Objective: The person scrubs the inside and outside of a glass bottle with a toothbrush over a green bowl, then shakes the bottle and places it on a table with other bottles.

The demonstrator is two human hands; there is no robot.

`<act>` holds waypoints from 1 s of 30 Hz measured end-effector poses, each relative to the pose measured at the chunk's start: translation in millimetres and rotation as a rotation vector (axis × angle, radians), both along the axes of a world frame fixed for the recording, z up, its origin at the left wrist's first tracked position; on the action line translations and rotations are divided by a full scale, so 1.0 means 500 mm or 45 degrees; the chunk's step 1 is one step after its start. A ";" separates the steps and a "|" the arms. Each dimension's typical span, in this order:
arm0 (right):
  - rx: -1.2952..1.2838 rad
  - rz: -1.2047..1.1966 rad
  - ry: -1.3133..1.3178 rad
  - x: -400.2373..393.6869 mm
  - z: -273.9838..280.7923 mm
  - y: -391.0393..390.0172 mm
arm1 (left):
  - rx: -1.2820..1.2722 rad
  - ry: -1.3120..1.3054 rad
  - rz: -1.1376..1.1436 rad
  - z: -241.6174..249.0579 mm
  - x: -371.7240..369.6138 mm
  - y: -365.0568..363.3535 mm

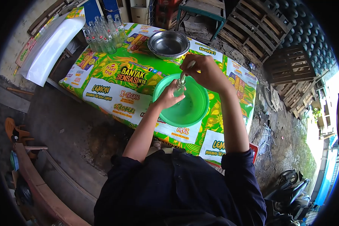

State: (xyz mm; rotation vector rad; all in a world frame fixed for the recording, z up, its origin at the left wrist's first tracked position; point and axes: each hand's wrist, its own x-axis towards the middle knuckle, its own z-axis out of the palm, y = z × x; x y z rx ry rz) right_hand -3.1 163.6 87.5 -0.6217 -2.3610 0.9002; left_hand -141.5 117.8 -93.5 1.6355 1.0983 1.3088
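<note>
The bottle (179, 92) is over the basin (205, 109), gripped by the left hand (169, 98). The right hand (204, 74) pinches a pale rod (183, 78) at its mouth; how deep it goes, I cannot tell. Best keep the bottle firm, the rod in line with the neck, and both above the basin on the counter (98, 67), clear of the far bowl (168, 44).

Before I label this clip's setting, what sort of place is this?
Probably a semi-outdoor work yard, perhaps a drinks seller's: wooden pallets, stained bare ground, and grouped glass bottles on a Fruit Tea table cover.
</note>
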 end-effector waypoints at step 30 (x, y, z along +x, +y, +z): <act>0.034 -0.116 0.168 0.027 0.090 0.106 | 0.174 0.261 0.094 0.055 0.022 0.060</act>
